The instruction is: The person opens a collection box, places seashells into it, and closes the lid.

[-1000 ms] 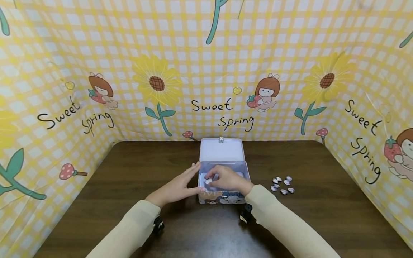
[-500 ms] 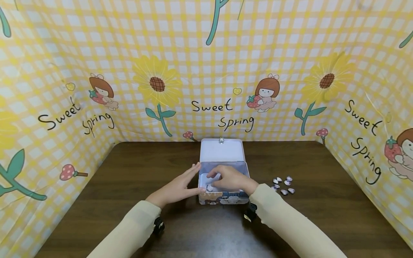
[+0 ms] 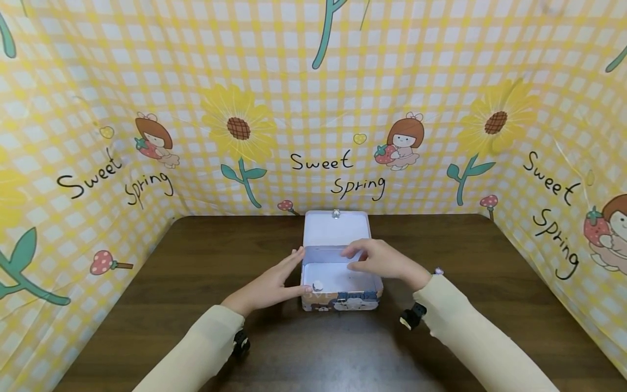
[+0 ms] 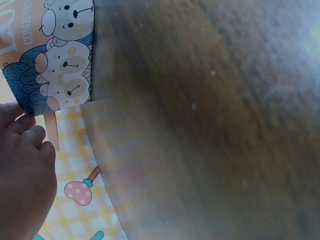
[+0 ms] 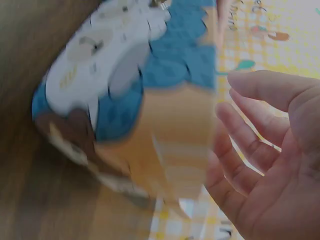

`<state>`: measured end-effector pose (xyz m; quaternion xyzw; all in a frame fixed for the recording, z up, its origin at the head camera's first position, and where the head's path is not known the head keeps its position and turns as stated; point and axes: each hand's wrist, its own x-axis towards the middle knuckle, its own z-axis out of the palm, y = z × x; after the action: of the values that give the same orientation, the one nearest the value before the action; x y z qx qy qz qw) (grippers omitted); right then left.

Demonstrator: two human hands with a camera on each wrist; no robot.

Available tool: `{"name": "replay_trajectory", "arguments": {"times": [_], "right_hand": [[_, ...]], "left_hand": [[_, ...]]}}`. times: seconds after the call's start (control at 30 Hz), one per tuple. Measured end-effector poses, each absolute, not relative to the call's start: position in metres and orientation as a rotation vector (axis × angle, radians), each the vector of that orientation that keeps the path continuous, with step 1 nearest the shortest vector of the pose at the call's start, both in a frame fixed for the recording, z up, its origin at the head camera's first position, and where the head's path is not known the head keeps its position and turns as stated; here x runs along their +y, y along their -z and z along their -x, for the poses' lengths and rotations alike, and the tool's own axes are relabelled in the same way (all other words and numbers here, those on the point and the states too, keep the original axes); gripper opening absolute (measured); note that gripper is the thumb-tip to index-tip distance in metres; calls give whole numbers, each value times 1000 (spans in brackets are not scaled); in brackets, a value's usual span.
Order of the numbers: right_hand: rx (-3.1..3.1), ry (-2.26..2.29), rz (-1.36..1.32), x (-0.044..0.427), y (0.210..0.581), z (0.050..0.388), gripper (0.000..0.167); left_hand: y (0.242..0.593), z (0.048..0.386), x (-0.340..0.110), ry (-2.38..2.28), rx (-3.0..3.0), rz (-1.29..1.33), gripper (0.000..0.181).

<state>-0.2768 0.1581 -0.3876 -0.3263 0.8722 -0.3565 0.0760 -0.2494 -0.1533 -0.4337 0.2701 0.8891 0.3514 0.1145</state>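
Note:
A tin box (image 3: 356,302) with cartoon bears on its outside stands on the table with its white lid (image 3: 337,228) raised. One small pale shell (image 3: 317,285) lies in its front left corner. My left hand (image 3: 266,284) rests against the box's left side, thumb on the front rim, fingers extended; the left wrist view shows its fingers (image 4: 30,130) at the printed wall. Over the right part of the box, my right hand (image 3: 384,260) is raised with fingers loosely bent and nothing between them. In the right wrist view that hand (image 5: 270,145) is beside the box's end.
A shell (image 3: 438,271) shows beyond my right wrist on the brown table (image 3: 225,234); my right arm covers the area where other shells lay. A yellow checked cloth (image 3: 294,71) printed with flowers hangs behind the table and along both sides.
My right hand let go of the shell, which now lies in the box's front left corner, and moved right and up from it. The left hand has stayed in place.

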Motion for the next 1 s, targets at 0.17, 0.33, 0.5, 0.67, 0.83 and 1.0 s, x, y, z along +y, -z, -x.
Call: {"name": "replay_trajectory", "arguments": {"times": [0.17,0.33,0.5,0.67,0.83,1.0], "right_hand": [[2672,1058,949,181,378,274,28],[2718,1038,905,203,374,270,26],[2744,1020,856,224,378,266,26],[2760,996,831,242,385,261,25],[2760,973,794,256,395,256,25],[2737,967,717,268,409,254,27]], "left_hand": [[435,251,-154,-1024,2611,-799,96],[435,251,-154,-1026,2608,-806,96],[435,251,-153,-1023,2611,-809,96],[436,251,-153,-1032,2613,-812,96],[437,251,-153,-1032,2608,-813,96],[438,251,-153,-1034,2610,-810,96]]}}
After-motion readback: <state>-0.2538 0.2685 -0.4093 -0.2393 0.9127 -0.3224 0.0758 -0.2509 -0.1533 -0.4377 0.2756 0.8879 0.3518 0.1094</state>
